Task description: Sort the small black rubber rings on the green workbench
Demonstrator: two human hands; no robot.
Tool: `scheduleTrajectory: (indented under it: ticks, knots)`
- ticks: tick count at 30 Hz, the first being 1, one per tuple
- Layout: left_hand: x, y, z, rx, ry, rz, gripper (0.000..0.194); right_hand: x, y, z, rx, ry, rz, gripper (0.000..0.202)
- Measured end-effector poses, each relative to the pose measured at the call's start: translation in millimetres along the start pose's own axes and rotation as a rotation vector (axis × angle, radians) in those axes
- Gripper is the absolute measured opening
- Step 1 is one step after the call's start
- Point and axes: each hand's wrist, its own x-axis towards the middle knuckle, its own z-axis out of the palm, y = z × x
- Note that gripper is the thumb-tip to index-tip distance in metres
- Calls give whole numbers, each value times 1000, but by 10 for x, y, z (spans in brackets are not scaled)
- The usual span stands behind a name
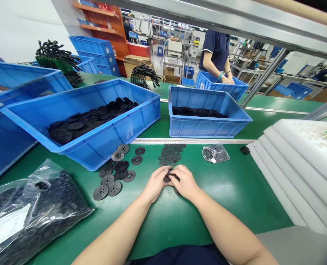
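Observation:
My left hand (155,183) and my right hand (186,183) meet over the green table, fingers closed around one dark disc (166,179). Most of that disc is covered by my fingers. Just beyond my fingertips lies a patch of small dark rings (171,152), spread flat. To the left, several loose black discs with holes (114,188) lie singly and overlapping. A clear bag of small dark parts (215,153) rests to the right of the rings.
A long blue bin (125,127) and a second blue bin (207,127) hold black discs. A large plastic bag of dark rings (50,206) lies at left. White foam sheets (285,176) are stacked at right. Across the table, a co-worker (214,55) reaches into another blue bin (236,90).

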Motion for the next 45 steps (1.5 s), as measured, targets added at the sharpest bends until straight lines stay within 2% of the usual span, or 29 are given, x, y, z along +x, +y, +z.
scheduleTrajectory:
  ticks: [6, 12, 16, 20, 23, 25, 27, 30, 32, 35, 39, 42, 45]
  knots:
    - [-2, -7, -13, -46, 12, -38, 42, -11, -32, 17, -53, -53, -64, 14]
    - [-22, 41, 17, -33, -48, -28, 45, -11, -49, -9, -105, -19, 2, 17]
    - [-13, 58, 1, -9, -26, -10, 46, -11, -44, -7, -61, -30, 6, 17]
    - [5, 86, -12, 2, 1, 10, 48, 2, 86, -29, -46, 25, 51, 18]
    - [28, 147, -53, 79, 34, 97, 46, 55, 240, -67, -216, 35, 143, 22]
    - [58, 208, -137, 195, 136, 240, 43, 113, 309, -95, -365, -2, 207, 32]
    - [99, 285, -278, 394, 327, 402, 38, 167, 331, -115, -467, -63, 242, 38]
    - [165, 417, -547, 810, 617, 587, 27, 194, 310, -114, -526, -114, 269, 35]
    - [198, 498, -702, 1058, 695, 643, 24, 169, 301, -100, -531, -108, 281, 32]
    - [232, 574, -824, 1315, 723, 576, 26, 122, 333, -86, -511, -77, 282, 30]
    - [265, 603, -831, 1576, 745, 331, 31, 149, 401, -91, -511, -53, 289, 30]
    - [269, 629, -817, 1698, 725, 184, 41, 188, 403, -105, -506, -64, 319, 23]
    - [257, 659, -815, 1728, 681, 141, 42, 169, 359, -120, -491, -78, 327, 18]
